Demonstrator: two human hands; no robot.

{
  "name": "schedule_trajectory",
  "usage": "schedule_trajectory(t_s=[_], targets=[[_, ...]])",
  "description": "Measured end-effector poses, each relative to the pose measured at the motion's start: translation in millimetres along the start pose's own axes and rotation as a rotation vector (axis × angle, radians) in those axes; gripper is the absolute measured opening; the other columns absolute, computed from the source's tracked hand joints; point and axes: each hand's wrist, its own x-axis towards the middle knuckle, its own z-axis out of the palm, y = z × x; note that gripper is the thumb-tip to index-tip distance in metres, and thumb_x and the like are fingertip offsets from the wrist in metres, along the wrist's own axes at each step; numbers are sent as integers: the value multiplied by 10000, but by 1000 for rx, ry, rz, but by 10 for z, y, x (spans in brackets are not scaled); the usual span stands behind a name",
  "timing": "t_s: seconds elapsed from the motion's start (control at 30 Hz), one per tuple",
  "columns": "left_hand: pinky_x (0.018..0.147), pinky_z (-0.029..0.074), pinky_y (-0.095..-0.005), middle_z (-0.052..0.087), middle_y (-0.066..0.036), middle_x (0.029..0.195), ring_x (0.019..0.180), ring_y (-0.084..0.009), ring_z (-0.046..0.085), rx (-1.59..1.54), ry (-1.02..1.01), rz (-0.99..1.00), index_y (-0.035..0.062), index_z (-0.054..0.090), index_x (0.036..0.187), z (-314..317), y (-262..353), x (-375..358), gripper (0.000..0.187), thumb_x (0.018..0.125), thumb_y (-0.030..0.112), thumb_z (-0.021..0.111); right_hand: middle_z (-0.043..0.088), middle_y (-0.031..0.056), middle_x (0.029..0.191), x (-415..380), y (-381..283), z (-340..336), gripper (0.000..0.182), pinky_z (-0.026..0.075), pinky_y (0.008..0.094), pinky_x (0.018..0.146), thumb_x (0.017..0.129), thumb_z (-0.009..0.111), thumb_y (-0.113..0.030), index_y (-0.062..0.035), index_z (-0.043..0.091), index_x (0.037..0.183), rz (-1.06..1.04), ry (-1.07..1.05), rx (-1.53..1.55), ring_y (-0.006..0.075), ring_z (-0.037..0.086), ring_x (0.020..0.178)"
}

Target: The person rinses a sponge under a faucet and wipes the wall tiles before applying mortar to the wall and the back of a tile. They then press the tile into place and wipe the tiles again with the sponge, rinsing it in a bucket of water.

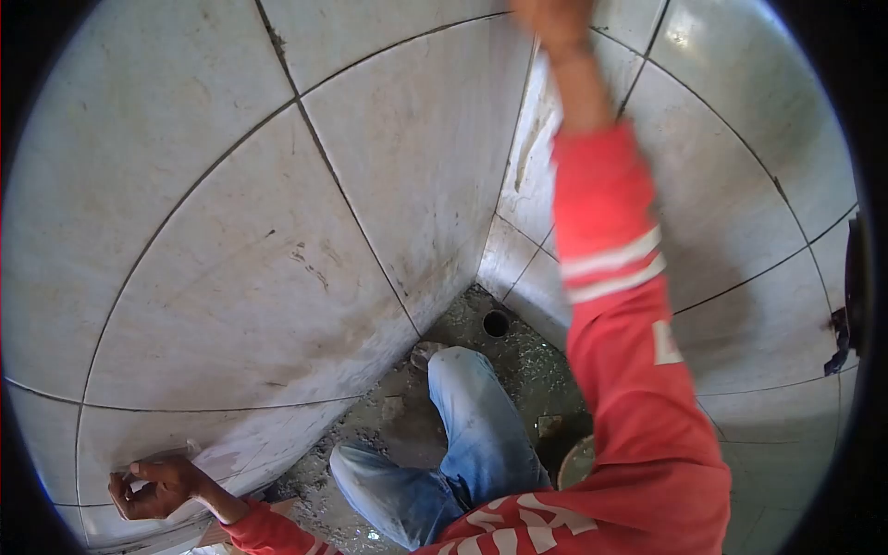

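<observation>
My left hand (155,488) is at the lower left, close to the tiled wall (222,314). Its fingers are curled in toward the thumb, and whatever they may hold is too small to make out. At the top edge, my right hand (555,20) is raised by the corner where the two tiled walls meet. Motion blurs it and the frame cuts off its fingers, so its grip does not show. Dark joint lines run between the large pale tiles, which carry grey smears.
A round drain hole (496,323) opens in the wet, gritty floor (444,324) near the corner. My bent knees in jeans (481,416) take up the middle. A bucket-like round container (577,462) stands partly behind my right arm. A dark object (852,296) is at the far right.
</observation>
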Motion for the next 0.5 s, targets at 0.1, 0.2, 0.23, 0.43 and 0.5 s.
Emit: schedule_trajectory(t_s=[0.1, 0.2, 0.23, 0.43, 0.5], targets=[[821, 479, -370, 616, -129, 1097, 948, -244, 604, 17, -7, -8, -15, 604, 1165, -19, -10, -4, 395, 1013, 332, 711, 501, 277, 1555, -1804, -573, -303, 490, 376, 518, 1192, 1105, 486, -267, 36, 508, 1490, 212, 80, 359, 467, 481, 1439], [818, 472, -374, 609, -130, 1111, 936, -249, 598, 46, -35, -16, -13, 614, 1169, -33, 49, 46, 401, 1021, 351, 691, 357, 284, 1657, -3649, -1081, -764, 650, 291, 519, 1258, 1128, 404, -394, 50, 352, 1601, 643, -192, 437, 463, 340, 1540], [811, 469, -373, 603, -132, 1120, 930, -250, 594, 74, -48, -20, -11, 619, 1173, -30, 96, 46, 402, 1027, 359, 676, 336, 285, 1669, -4081, -1222, -872, 664, 272, 506, 1271, 1132, 383, -418, 57, 359, 1595, 753, -227, 427, 461, 308, 1557], [787, 469, -377, 566, -149, 1139, 928, -256, 575, 94, -71, -40, -17, 618, 1169, -4, 217, 101, 411, 1027, 368, 626, 477, 234, 1524, -3703, -1921, -748, 639, 373, 447, 1161, 1112, 510, -406, 53, 380, 1538, 1494, -14, 622, 361, 500, 1366], [762, 466, -368, 558, -155, 1134, 911, -258, 565, 94, -66, -6, -23, 617, 1164, 19, 234, 138, 381, 1005, 323, 612, 336, 267, 1652, -2901, -2760, -848, 776, 261, 521, 1250, 1095, 471, -494, -2, 234, 1647, 1163, 42, 536, 428, 334, 1531]])
